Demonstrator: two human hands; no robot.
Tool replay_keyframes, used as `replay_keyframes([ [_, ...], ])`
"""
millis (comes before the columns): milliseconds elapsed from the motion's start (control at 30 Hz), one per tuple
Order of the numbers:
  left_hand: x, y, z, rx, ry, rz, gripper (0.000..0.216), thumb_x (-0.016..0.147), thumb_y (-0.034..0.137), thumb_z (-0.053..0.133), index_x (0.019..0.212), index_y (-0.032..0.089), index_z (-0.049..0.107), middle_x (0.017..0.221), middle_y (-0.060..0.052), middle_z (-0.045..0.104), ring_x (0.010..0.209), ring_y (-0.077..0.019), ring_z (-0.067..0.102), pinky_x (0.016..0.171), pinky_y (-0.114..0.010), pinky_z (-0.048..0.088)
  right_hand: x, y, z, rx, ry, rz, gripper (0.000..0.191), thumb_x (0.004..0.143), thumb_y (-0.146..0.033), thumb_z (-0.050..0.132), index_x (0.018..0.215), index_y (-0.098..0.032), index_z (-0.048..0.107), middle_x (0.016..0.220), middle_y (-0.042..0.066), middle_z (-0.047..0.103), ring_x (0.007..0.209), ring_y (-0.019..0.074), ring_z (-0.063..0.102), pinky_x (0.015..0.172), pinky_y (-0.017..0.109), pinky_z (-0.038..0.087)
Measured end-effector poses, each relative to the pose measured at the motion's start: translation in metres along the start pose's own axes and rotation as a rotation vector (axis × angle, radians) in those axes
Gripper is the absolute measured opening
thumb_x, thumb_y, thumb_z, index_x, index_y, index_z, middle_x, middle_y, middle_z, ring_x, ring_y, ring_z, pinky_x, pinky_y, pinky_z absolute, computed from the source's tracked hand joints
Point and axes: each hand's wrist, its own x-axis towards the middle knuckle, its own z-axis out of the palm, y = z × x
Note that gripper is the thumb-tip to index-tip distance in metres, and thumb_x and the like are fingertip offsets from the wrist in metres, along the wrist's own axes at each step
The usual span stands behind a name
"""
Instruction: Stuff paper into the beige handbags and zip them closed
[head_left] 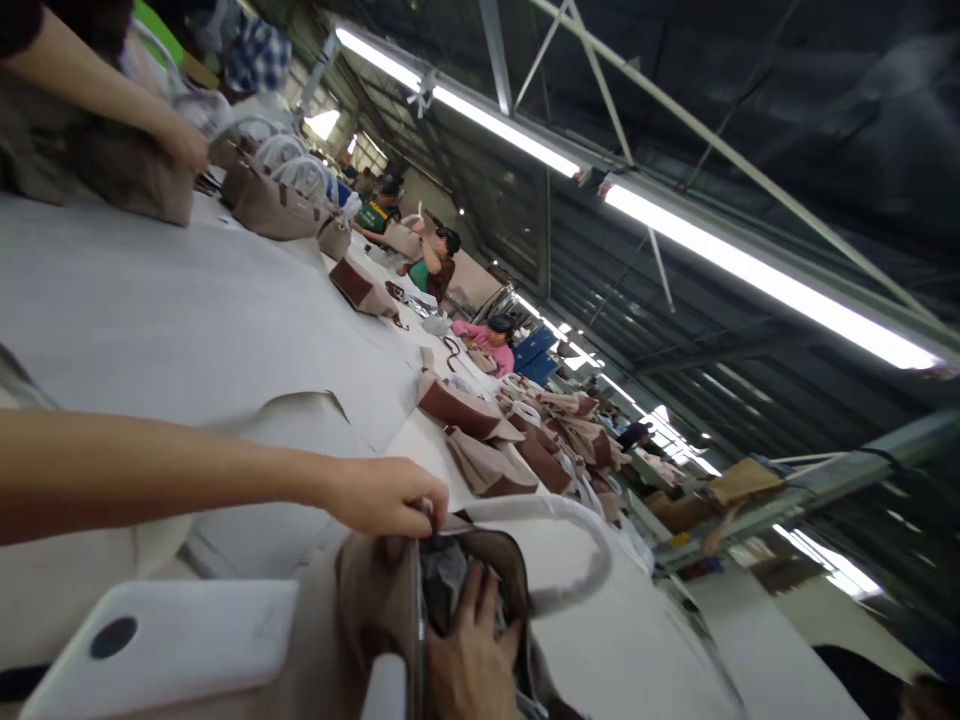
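Taupe leather fills this tilted view down a long white table [150, 300] in a factory hall. At the far left, a white box [172, 640] with a dark round spot lies flat near the table's edge. Next, the left hand [386, 495] reaches in from the left on a bare forearm, its fingers closed in a pinch on the top rim of an open bag [375, 600]. That bag sits at the bottom centre of the table, mouth gaping, dark lining showing. The right hand [469, 660] comes up from below, fingers spread and dipping into the opening; whether it grips anything inside cannot be told. A wrapped white handle [570, 530] arcs to the right of the bag. Judging by this, the bag's inside is being worked on or checked; the next move calls for keeping the rim held open. Further right, more bags [480, 440] and seated workers [495, 340] line the table.
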Motion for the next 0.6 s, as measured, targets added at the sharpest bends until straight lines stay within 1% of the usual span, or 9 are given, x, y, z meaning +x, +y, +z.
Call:
replay_keyframes([
  [67,-0.006,0.012,-0.002,0.403,0.115,0.137,0.016,0.084,0.009,0.060,0.093,0.017,0.070,0.083,-0.006,0.070,0.078,-0.0213,0.062,0.068,-0.029,0.047,0.003,0.000,-0.010,0.084,0.057,-0.072,0.029,0.094,-0.029,0.058,0.118,-0.029,0.074,0.159,0.021,0.033,0.147,0.0505,0.022,0.107,0.079,0.022],
  [133,-0.009,0.030,-0.004,0.631,0.176,0.295,0.009,0.082,0.009,0.063,0.082,0.016,0.069,0.085,-0.008,0.070,0.082,-0.0241,0.062,0.069,-0.032,0.046,0.003,0.015,-0.030,0.270,0.053,-0.221,0.024,0.092,-0.025,0.059,0.105,-0.027,0.078,0.157,0.015,0.040,0.148,0.0446,0.025,0.113,0.072,0.023],
  [167,-0.008,0.039,-0.005,0.669,0.160,0.375,0.009,0.081,0.008,0.065,0.078,0.016,0.068,0.086,-0.008,0.070,0.082,-0.0237,0.062,0.068,-0.032,0.046,0.002,0.027,-0.042,0.402,0.039,-0.306,0.025,0.093,-0.023,0.055,0.103,-0.027,0.078,0.152,0.012,0.048,0.146,0.0398,0.032,0.116,0.065,0.025],
  [233,0.001,0.054,-0.002,0.683,0.066,0.494,0.009,0.080,0.010,0.069,0.076,0.018,0.068,0.086,-0.006,0.071,0.077,-0.0213,0.062,0.063,-0.032,0.044,-0.005,0.057,-0.064,0.717,0.038,-0.430,0.031,0.095,-0.025,0.048,0.108,-0.027,0.076,0.128,0.007,0.067,0.129,0.0282,0.055,0.112,0.049,0.038],
  [267,0.009,0.059,0.002,0.696,0.025,0.519,0.007,0.080,0.012,0.070,0.078,0.019,0.069,0.086,-0.005,0.071,0.075,-0.0210,0.062,0.060,-0.033,0.043,-0.010,0.073,-0.072,0.860,0.069,-0.421,0.031,0.096,-0.030,0.048,0.110,-0.026,0.075,0.116,0.005,0.072,0.117,0.0250,0.063,0.105,0.042,0.045],
  [333,0.028,0.064,0.013,0.735,-0.032,0.556,0.006,0.080,0.019,0.074,0.085,0.019,0.072,0.090,-0.006,0.072,0.078,-0.0226,0.064,0.059,-0.034,0.042,-0.022,0.103,-0.078,1.033,0.185,-0.286,0.035,0.093,-0.045,0.050,0.108,-0.023,0.073,0.102,0.005,0.074,0.101,0.0237,0.068,0.091,0.036,0.051],
  [400,0.047,0.062,0.026,0.765,-0.112,0.610,0.019,0.075,0.022,0.081,0.093,0.019,0.074,0.098,-0.007,0.073,0.088,-0.0246,0.066,0.063,-0.034,0.044,-0.035,0.128,-0.067,1.010,0.289,-0.083,0.046,0.087,-0.058,0.053,0.104,-0.019,0.071,0.098,0.008,0.073,0.095,0.0259,0.068,0.085,0.037,0.052],
  [500,0.067,0.057,0.041,0.801,-0.238,0.642,0.027,0.069,0.013,0.083,0.095,0.018,0.075,0.097,-0.007,0.075,0.090,-0.0246,0.067,0.063,-0.033,0.044,-0.048,0.148,-0.026,0.927,0.250,0.132,0.066,0.080,-0.067,0.051,0.117,-0.014,0.066,0.097,0.012,0.072,0.087,0.0270,0.069,0.081,0.039,0.052],
  [600,0.075,0.061,0.043,0.791,-0.256,0.627,0.022,0.070,0.011,0.082,0.089,0.020,0.076,0.092,-0.005,0.076,0.083,-0.0232,0.067,0.059,-0.032,0.041,-0.049,0.147,0.021,1.057,0.211,0.148,0.066,0.081,-0.062,0.055,0.126,-0.014,0.059,0.086,0.008,0.071,0.073,0.0225,0.067,0.066,0.033,0.050],
])
